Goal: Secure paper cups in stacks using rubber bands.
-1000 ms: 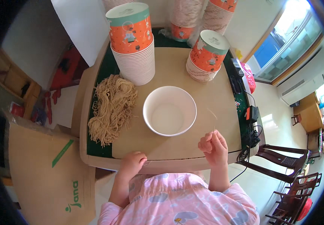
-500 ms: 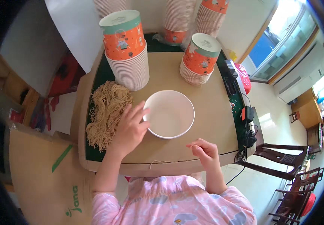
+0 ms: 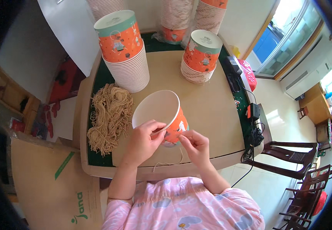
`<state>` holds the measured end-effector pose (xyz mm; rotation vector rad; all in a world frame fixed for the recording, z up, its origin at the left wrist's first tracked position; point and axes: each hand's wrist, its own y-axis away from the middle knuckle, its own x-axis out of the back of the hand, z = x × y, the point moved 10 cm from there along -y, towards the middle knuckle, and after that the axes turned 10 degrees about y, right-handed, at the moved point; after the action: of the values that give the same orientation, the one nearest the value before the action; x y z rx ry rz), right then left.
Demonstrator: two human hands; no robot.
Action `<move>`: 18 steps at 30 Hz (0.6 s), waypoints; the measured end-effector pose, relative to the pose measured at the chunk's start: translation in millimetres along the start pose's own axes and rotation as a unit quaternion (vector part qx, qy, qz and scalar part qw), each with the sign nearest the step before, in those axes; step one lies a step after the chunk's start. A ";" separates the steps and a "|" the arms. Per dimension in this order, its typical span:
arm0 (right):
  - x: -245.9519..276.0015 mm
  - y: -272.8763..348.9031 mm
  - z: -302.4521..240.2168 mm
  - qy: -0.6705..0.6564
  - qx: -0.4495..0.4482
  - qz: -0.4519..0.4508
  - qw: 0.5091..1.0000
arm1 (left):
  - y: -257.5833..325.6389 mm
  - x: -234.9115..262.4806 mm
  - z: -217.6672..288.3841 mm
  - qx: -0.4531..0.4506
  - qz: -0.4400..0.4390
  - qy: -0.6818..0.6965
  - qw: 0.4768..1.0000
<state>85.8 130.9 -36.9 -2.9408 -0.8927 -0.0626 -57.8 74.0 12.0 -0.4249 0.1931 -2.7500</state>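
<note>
A paper tub (image 3: 155,107), white inside and orange with printed figures outside, is tilted to the left at the table's near middle. My left hand (image 3: 145,142) is closed on its near rim, thumb and fingers on either side of the wall. Close against the tub's orange side, my right hand (image 3: 197,148) pinches the end of a thin beige string (image 3: 168,164). The string trails down from the fingers and lies along the table's near edge. Left of the tub rests a loose heap of beige strings (image 3: 110,117).
A tall stack of upside-down tubs (image 3: 125,65) stands behind the string heap, and a shorter stack (image 3: 199,57) at back right. Wrapped stacks (image 3: 176,17) stand against the wall. Black cables (image 3: 252,138) run along the right edge. A cardboard box (image 3: 51,180) leans at left.
My left hand has gone from open beside the tub to gripping its rim, and the tub now tilts left. My right hand has moved left to the tub's side.
</note>
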 end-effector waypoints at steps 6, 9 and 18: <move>-1.1 -7.3 -7.0 -0.059 0.036 0.009 0.998 | -0.9 2.5 0.2 0.056 0.037 0.045 0.997; 7.4 -11.8 -7.5 -0.012 0.048 0.057 0.997 | -5.4 1.4 22.3 -0.034 0.054 -0.012 0.998; -4.2 -15.4 12.6 -0.067 0.000 -0.013 0.998 | -5.7 -3.2 22.7 -0.062 0.021 -0.042 0.997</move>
<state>74.1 142.3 -48.9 -2.9619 -0.9483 0.1350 -49.7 78.7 33.7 -0.5627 0.3475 -2.6816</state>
